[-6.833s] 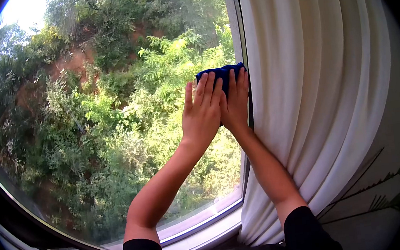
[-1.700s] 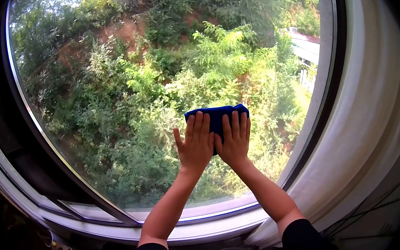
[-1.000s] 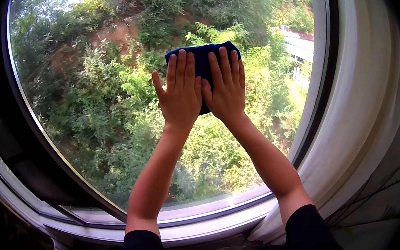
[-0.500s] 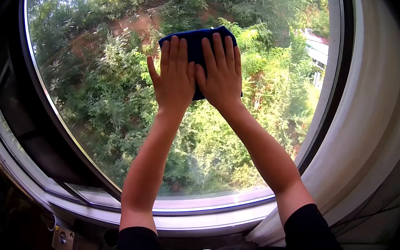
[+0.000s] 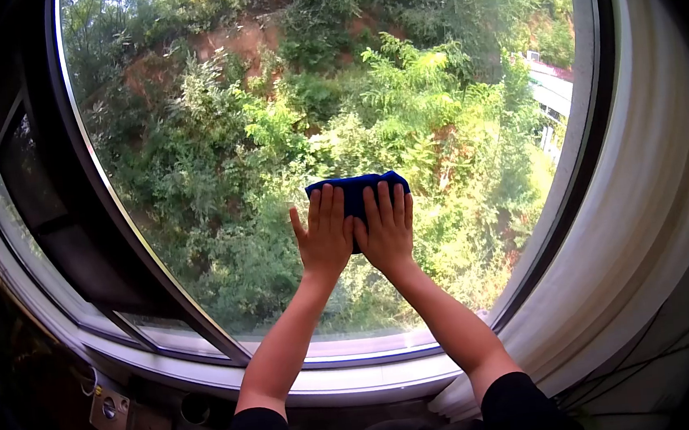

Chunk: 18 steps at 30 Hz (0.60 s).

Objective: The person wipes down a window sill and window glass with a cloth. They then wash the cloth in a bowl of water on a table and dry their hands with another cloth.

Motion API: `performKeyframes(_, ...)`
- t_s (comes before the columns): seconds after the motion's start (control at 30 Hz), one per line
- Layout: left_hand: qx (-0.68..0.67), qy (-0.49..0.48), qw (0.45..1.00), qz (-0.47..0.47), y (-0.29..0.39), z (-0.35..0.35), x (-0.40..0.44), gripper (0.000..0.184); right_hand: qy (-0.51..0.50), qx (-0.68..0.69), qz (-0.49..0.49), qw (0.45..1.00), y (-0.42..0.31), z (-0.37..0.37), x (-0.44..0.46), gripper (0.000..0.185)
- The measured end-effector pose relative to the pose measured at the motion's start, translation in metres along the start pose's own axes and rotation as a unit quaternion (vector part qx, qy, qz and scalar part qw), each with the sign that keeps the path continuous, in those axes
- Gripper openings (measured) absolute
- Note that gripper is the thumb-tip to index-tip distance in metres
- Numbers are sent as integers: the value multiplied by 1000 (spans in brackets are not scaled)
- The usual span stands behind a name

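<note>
Now that both arms have come down, the blue cloth (image 5: 353,193) sits lower on the glass (image 5: 212,219) than it did half a second ago. This means the cloth covers a lower patch, and the patch above shows again. The left hand (image 5: 329,240) and the right hand (image 5: 386,229) lie flat on the cloth side by side, thumbs very close. The grip is not closed on anything; the fingers are straight and a bit apart, and the left little finger sticks out past the cloth. Green trees (image 5: 180,140) and red dirt (image 5: 241,41) show outside. A dark frame (image 5: 608,40) goes around the glass, with a white sill (image 5: 376,375) below. A pale curtain (image 5: 611,231) hangs on the right. Low on the left is a box (image 5: 110,413) with a round knob.
</note>
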<state>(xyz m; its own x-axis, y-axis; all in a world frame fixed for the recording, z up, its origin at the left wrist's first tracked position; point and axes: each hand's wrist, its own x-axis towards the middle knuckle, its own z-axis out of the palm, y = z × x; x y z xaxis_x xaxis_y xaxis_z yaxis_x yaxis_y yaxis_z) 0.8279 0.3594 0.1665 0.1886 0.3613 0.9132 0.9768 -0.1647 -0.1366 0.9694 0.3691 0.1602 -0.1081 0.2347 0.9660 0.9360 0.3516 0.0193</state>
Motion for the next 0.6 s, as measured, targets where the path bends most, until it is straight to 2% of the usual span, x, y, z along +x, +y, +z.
performKeyframes(0.33, 12, 20, 999, 46, -35, -6, 13, 58, -7, -6, 14, 1000, -25, 0, 17, 65)
performKeyframes(0.6, -12, 70, 997, 41, -71, -49, 114, 56, 76, -15, 3, 997, -46, -19, 129, 61)
